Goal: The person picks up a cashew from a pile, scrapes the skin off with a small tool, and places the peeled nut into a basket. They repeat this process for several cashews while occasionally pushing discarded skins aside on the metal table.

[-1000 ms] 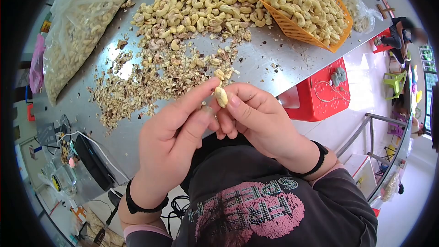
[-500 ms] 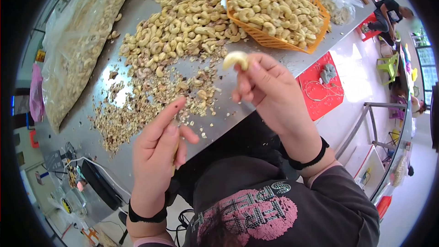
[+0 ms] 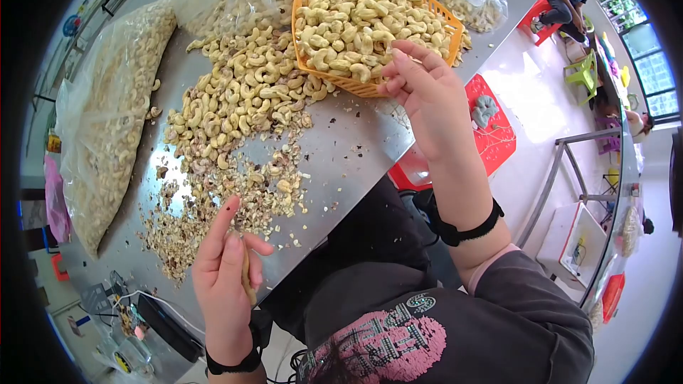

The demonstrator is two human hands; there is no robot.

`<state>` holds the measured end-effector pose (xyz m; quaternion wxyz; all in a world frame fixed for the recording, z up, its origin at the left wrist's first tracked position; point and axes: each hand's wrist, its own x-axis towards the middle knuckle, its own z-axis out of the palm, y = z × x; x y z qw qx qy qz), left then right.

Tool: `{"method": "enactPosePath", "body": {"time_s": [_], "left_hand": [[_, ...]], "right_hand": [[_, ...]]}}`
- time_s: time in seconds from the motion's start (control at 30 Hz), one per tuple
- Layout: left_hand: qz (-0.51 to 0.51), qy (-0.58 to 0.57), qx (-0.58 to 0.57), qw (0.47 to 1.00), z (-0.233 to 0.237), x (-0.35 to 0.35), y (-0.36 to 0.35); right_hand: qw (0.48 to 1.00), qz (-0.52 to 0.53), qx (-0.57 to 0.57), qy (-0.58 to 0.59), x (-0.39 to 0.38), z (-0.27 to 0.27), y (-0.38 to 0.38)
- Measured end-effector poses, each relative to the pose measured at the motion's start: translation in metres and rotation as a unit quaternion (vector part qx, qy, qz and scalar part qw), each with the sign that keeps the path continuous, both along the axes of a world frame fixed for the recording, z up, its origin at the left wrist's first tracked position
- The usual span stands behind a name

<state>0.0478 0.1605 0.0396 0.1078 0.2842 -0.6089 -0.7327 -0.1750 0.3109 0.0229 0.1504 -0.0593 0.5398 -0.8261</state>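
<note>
Cashews fill an orange basket (image 3: 370, 21) at the top. My right hand (image 3: 427, 92) is over the basket's near right edge, thumb and fingertips close together; whether a nut is between them is hidden. A pile of cashews (image 3: 245, 89) lies on the metal table (image 3: 341, 163), left of the basket, with small shell bits (image 3: 206, 213) nearer to me. My left hand (image 3: 231, 263) hovers by the table's near edge, index finger raised and marked with a dark spot. A thin tan-handled tool (image 3: 247, 277) is held against its palm, its tip not clearly visible.
A long clear bag of cashews (image 3: 117, 121) lies at the left, more bags at the back. Beyond the right edge are a red stool (image 3: 491, 131), a metal frame (image 3: 562, 171) and a seated person (image 3: 569, 0). A black device (image 3: 167, 323) lies lower left.
My right hand has moved up to the basket, and the cashew it held is no longer visible in its fingers. My left hand sits lower in the view. The camera view has shifted.
</note>
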Motion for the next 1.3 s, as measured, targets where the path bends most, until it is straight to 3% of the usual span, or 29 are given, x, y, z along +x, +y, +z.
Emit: {"method": "enactPosePath", "body": {"time_s": [0.17,0.63,0.77,0.83,1.07,1.3], "left_hand": [[0.049,0.018,-0.017,0.998,-0.002,0.003,-0.010],[0.072,-0.125,-0.172,0.974,0.011,-0.008,-0.088],[0.047,-0.158,-0.192,0.968,-0.002,-0.025,-0.101],[-0.003,-0.232,-0.253,0.939,-0.005,-0.033,-0.105],[-0.076,-0.250,-0.400,0.879,-0.024,-0.051,-0.102],[-0.104,-0.247,-0.431,0.861,-0.034,-0.061,-0.099]], "right_hand": [[1.000,0.015,0.000,0.026,0.012,0.003,0.001],[0.961,0.271,0.054,-0.024,0.055,-0.007,0.004],[0.946,0.317,0.064,-0.035,0.055,-0.010,0.005],[0.943,0.326,0.059,-0.038,0.055,-0.010,0.004],[0.936,0.346,0.053,-0.048,0.055,-0.014,0.003],[0.930,0.357,0.072,-0.048,0.054,-0.013,0.001]]}}
